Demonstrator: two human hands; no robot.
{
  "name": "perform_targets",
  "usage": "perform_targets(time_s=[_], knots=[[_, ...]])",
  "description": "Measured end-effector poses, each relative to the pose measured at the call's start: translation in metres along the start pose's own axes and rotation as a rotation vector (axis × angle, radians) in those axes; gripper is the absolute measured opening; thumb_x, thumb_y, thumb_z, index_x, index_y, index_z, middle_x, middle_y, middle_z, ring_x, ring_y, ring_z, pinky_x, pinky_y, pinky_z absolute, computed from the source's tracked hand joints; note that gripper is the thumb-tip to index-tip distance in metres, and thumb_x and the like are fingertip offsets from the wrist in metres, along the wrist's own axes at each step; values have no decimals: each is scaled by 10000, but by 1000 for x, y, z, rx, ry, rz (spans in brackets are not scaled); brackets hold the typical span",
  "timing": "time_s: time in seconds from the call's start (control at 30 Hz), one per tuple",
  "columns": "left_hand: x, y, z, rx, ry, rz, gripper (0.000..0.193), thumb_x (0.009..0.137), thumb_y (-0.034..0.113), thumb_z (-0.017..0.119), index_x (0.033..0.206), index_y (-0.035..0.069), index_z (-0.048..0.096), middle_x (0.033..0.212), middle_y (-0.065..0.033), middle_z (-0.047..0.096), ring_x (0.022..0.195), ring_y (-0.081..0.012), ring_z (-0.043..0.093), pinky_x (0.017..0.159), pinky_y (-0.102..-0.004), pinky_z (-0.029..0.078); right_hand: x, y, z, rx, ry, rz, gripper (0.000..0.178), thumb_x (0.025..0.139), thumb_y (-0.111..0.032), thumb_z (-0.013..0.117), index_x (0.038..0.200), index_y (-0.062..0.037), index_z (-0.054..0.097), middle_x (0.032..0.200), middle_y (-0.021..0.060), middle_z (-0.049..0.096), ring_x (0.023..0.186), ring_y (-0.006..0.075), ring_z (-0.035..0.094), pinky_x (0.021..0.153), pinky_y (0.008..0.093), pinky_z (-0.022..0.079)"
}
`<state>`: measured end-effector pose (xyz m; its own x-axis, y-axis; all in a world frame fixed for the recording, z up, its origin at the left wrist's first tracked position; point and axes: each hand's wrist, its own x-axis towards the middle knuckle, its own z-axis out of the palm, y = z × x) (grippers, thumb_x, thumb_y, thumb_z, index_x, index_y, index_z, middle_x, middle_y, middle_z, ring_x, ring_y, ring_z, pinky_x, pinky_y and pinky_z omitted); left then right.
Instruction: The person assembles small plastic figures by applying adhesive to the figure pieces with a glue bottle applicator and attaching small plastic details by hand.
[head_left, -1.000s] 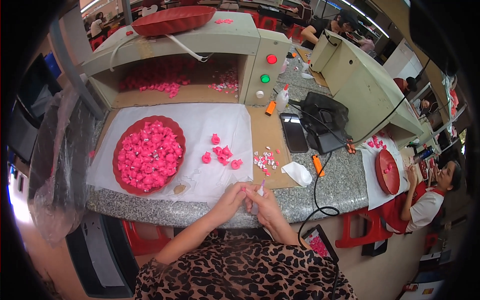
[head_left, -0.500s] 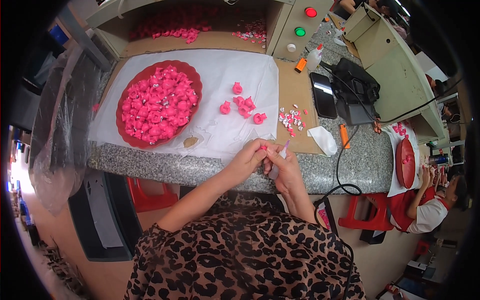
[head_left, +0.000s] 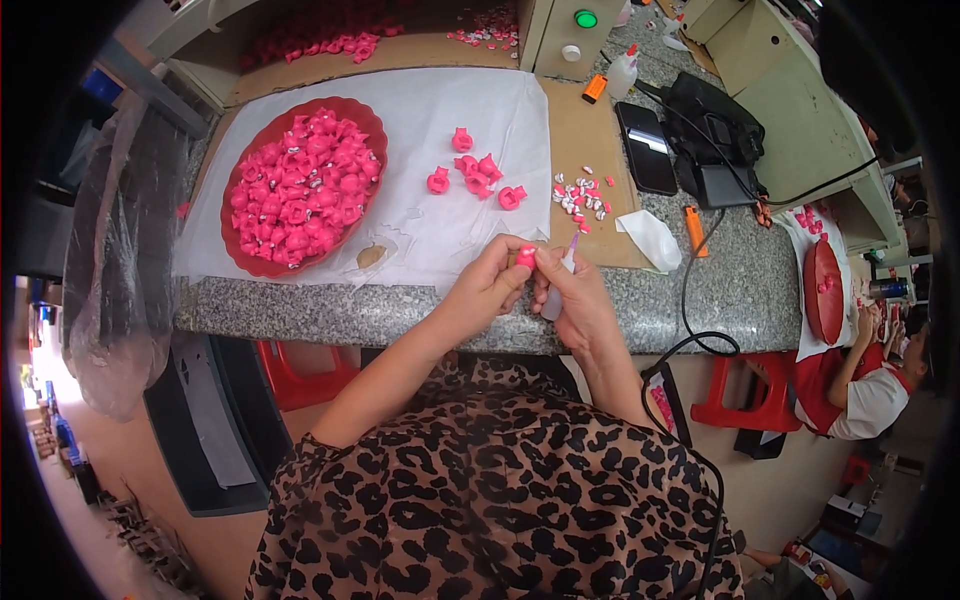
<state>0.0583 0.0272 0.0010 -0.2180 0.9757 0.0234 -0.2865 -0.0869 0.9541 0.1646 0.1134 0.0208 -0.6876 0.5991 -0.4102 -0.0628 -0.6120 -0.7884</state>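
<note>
Between the fingertips of my left hand is a small pink figure with a bit of white on its top. My right hand keeps a small squeeze bottle with a thin purple tip in its curled fingers, while its thumb and forefinger touch the figure. Both hands are over the counter's front edge. Several similar pink figures lie on the white sheet beyond them. Small white and pink pieces are scattered on the cardboard at the right. A scalloped red tray heaped with pink figures sits at the left.
Right of the cardboard are a crumpled white tissue, orange lighters, a phone, a black bag and a white bottle. A black cable hangs over the counter edge. Another person sits far right.
The whole view has shifted, so the counter appears higher. My hands have come slightly up and the pink figure shows more clearly between the fingers. Both grips stay the same.
</note>
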Motion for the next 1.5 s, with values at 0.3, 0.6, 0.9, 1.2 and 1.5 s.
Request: perform_targets(time_s=[0.3, 0.6, 0.9, 1.2, 1.5], knots=[[-1, -2, -6, -163, 41, -167, 211, 904, 238, 356, 1026, 70, 393, 676, -9, 416, 489, -63, 360, 416, -177, 287, 3, -1, -3, 48, -53, 36, 170, 793, -188, 568, 693, -67, 502, 553, 11, 488, 437, 99, 451, 415, 222, 382], [-8, 10, -11, -241, 290, -102, 199, 888, 200, 393, 1027, 57, 402, 657, -18, 435, 458, -74, 396, 384, -187, 317, 2, -2, -1, 73, -92, 39, 129, 795, -168, 547, 776, -48, 503, 606, 23, 487, 500, 104, 479, 442, 234, 413], [-14, 65, -61, 367, 768, 339, 428, 828, 14, 402, 1242, 40, 298, 856, -79, 525, 527, -74, 457, 458, -209, 414, -1, -2, -4, 96, -109, -16, 135, 817, -137, 444, 878, -21, 477, 690, 57, 499, 601, 154, 514, 510, 282, 444], [31, 36, -80, 1441, 451, 396, 245, 701, 3, 486, 939, 9, 544, 986, -117, 533, 859, -259, 514, 720, -324, 428, -4, -4, -18, 139, -254, 48, 317, 847, -155, 436, 1128, -9, 428, 759, 87, 547, 600, 159, 533, 436, 258, 413], [-3, 30, -42, -640, 304, -103, 199, 812, 93, 532, 948, -51, 518, 835, -73, 562, 759, -125, 535, 656, -227, 439, -1, -20, -12, 86, -38, -230, 271, 755, -24, 573, 1006, -24, 468, 865, 102, 558, 705, 131, 543, 577, 233, 451]])
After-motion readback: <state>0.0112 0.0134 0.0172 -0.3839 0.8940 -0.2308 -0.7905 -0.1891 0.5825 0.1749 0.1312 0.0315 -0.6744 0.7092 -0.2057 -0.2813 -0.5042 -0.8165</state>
